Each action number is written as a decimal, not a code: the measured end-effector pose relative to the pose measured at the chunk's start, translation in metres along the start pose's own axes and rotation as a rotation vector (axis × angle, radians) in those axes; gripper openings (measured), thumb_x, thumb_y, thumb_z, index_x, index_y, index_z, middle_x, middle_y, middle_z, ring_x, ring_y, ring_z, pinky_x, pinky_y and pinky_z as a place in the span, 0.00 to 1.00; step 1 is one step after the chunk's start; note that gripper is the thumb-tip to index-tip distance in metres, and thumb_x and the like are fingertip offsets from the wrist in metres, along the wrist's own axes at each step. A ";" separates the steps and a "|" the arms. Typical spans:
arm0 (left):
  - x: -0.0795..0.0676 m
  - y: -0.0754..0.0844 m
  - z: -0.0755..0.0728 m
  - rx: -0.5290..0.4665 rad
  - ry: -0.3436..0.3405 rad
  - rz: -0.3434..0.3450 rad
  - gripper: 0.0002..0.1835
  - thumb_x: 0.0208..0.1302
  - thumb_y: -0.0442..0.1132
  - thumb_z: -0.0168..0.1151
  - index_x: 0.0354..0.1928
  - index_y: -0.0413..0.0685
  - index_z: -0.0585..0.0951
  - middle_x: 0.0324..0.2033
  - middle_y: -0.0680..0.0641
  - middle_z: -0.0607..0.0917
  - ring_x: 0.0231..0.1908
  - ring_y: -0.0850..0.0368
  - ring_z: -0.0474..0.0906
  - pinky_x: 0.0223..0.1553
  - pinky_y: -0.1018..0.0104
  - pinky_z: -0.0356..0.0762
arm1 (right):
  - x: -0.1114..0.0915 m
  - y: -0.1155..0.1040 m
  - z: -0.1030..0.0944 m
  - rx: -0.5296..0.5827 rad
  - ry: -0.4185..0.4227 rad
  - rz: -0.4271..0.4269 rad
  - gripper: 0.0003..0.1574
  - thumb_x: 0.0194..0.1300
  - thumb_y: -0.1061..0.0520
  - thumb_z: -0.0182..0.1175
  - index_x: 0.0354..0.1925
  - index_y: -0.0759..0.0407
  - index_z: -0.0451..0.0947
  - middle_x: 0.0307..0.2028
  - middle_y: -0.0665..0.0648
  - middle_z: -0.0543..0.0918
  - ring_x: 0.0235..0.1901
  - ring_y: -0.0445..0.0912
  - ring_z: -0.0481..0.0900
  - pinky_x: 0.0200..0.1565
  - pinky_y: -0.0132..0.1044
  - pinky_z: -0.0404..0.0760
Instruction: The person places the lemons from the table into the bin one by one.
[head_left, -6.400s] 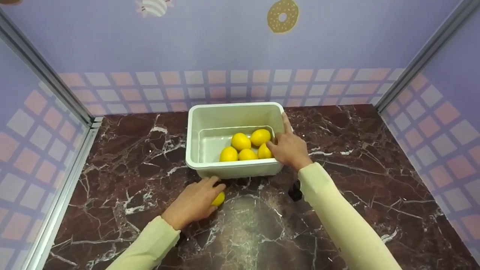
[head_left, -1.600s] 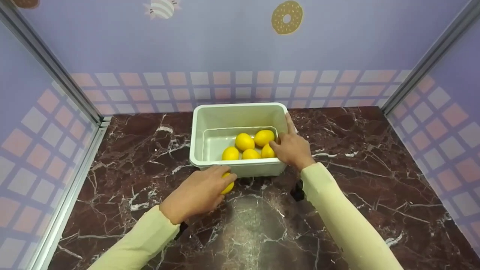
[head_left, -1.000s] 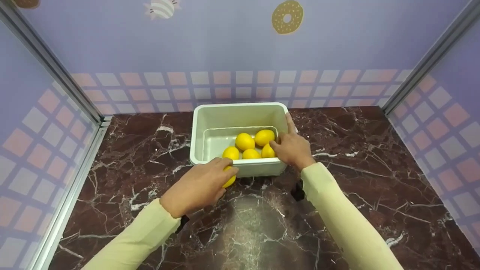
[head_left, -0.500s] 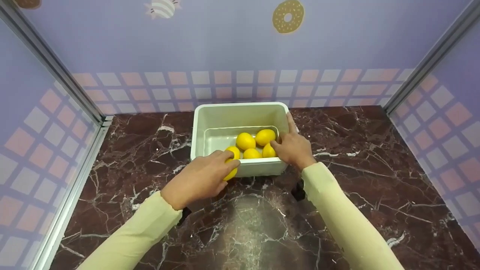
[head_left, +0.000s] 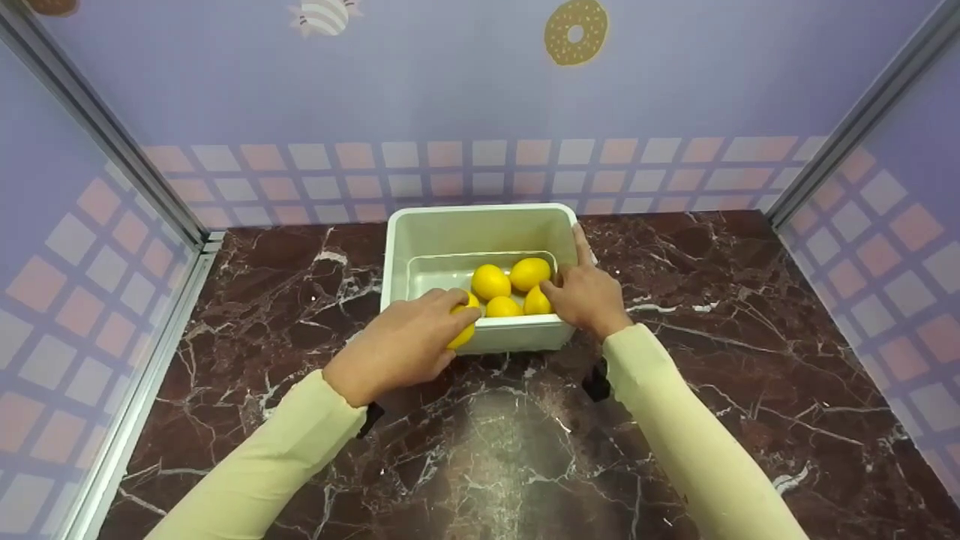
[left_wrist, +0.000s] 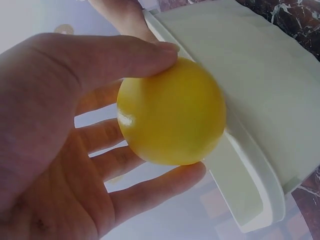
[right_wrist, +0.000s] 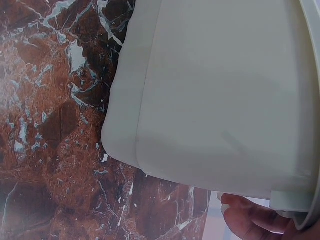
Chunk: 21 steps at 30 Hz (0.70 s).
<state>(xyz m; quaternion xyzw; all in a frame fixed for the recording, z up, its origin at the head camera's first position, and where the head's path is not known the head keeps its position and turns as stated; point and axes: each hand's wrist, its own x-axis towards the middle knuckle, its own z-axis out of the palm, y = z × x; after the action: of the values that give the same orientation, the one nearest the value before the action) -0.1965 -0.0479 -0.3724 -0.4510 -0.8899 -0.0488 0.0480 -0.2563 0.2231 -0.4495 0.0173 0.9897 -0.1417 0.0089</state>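
My left hand (head_left: 405, 337) holds a yellow lemon (left_wrist: 172, 112) over the front rim of a white plastic bin (head_left: 521, 337). In the left wrist view the thumb presses on the lemon from one side and the fingers reach behind it. My right hand (head_left: 590, 298) grips the bin's right rim, thumb inside; in the right wrist view its curled fingertips (right_wrist: 237, 217) show under the rim outside. Several lemons (head_left: 491, 283) lie in the bin's right half. One of them, at the front left, is mostly hidden by my left hand.
The bin stands on a dark red marbled tabletop (head_left: 712, 337), near the back wall (head_left: 450, 90) with its checkered band. Side panels with metal rails (head_left: 124, 401) bound the table at left and right.
My left hand has picked up the lemon from the table in front of the bin and raised it forward to the front rim. The right hand keeps its grip on the bin.
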 end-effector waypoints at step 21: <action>0.012 -0.006 -0.008 0.022 0.012 0.004 0.13 0.63 0.39 0.62 0.49 0.49 0.78 0.47 0.46 0.80 0.44 0.50 0.78 0.41 0.54 0.82 | 0.000 0.000 -0.001 0.007 -0.006 0.001 0.28 0.65 0.37 0.49 0.37 0.58 0.80 0.78 0.54 0.33 0.38 0.60 0.81 0.40 0.56 0.80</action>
<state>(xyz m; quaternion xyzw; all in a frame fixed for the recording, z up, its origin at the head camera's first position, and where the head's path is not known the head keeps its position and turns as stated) -0.2078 -0.0431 -0.3630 -0.4521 -0.8891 -0.0416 0.0582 -0.2565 0.2231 -0.4487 0.0176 0.9892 -0.1453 0.0120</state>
